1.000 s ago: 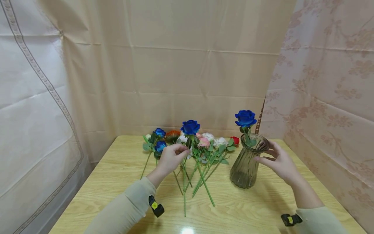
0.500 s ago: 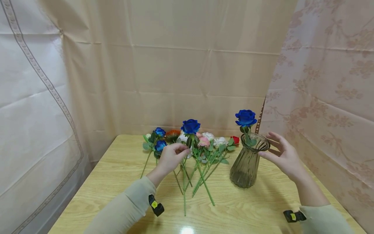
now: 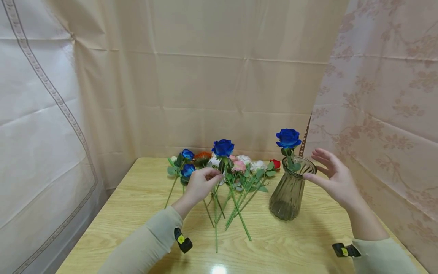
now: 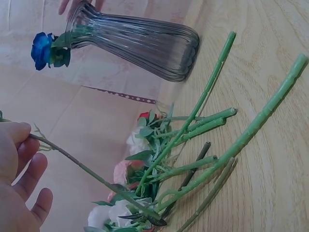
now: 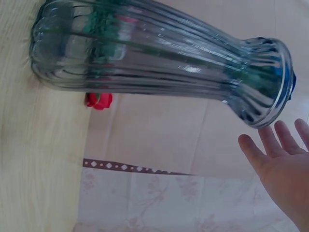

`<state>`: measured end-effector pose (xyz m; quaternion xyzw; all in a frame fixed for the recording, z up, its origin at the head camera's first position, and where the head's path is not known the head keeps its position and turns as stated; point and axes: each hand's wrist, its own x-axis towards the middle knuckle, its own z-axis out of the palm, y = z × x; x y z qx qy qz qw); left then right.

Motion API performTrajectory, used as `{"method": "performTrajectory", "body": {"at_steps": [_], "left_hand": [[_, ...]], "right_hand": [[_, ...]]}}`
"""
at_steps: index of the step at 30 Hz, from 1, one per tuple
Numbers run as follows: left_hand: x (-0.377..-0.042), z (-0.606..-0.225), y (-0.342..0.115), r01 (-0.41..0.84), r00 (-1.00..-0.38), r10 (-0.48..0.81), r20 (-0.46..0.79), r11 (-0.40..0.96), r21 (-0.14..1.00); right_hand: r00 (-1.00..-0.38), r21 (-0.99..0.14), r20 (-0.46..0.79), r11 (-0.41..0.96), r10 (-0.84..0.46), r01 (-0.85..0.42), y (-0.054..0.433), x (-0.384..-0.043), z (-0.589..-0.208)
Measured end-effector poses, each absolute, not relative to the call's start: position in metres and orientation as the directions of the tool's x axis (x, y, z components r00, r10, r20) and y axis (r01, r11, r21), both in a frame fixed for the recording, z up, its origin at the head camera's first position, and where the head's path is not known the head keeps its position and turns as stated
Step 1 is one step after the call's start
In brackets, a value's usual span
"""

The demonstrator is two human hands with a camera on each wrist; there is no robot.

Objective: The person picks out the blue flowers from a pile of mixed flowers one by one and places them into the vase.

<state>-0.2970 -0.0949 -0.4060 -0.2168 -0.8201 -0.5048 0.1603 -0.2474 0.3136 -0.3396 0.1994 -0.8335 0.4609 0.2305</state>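
Note:
In the head view my left hand (image 3: 198,186) pinches the stem of a blue rose (image 3: 223,147) between thumb and fingers, its bloom upright above the hand. The left wrist view shows the thin stem (image 4: 82,166) running from the fingertips toward the loose flowers. On the right stands a ribbed, smoky glass vase (image 3: 286,199) with one blue rose (image 3: 288,138) upright in it. My right hand (image 3: 337,186) is beside the vase's rim, fingers spread and holding nothing. In the right wrist view its fingertips are close to the flared rim (image 5: 275,104).
Loose flowers lie across the wooden table (image 3: 137,228): blue roses (image 3: 188,171), an orange bloom (image 3: 202,158), pink (image 3: 238,166) and white (image 3: 257,166) ones, and a red rose (image 3: 275,164). Several green stems (image 3: 241,217) point toward the front. A beige curtain (image 3: 219,83) hangs behind.
My right hand has drawn back from the vase's neck, a little up and to the right, its fingers opening. The left hand and its rose stay almost still.

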Motion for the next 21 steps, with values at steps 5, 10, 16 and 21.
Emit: {"method": "performTrajectory", "body": {"at_steps": [5,10,16,21], "left_hand": [[-0.297,-0.406,-0.095,0.521,-0.853,0.198,0.484,0.392,0.758],[-0.296,-0.404,-0.096,0.527,-0.849,0.198,0.491,0.392,0.754],[-0.296,-0.405,-0.095,0.536,-0.843,0.2,0.5,0.398,0.745],[-0.295,-0.405,-0.095,0.529,-0.848,0.196,0.493,0.391,0.753]], "right_hand": [[-0.783,-0.647,0.607,0.489,-0.135,-0.585,0.308,-0.245,-0.334],[-0.77,-0.628,0.622,0.495,-0.142,-0.6,0.301,-0.243,-0.328],[-0.768,-0.625,0.622,0.493,-0.154,-0.605,0.291,-0.239,-0.322],[-0.747,-0.623,0.646,0.456,-0.157,-0.635,0.283,-0.241,-0.321]]}}
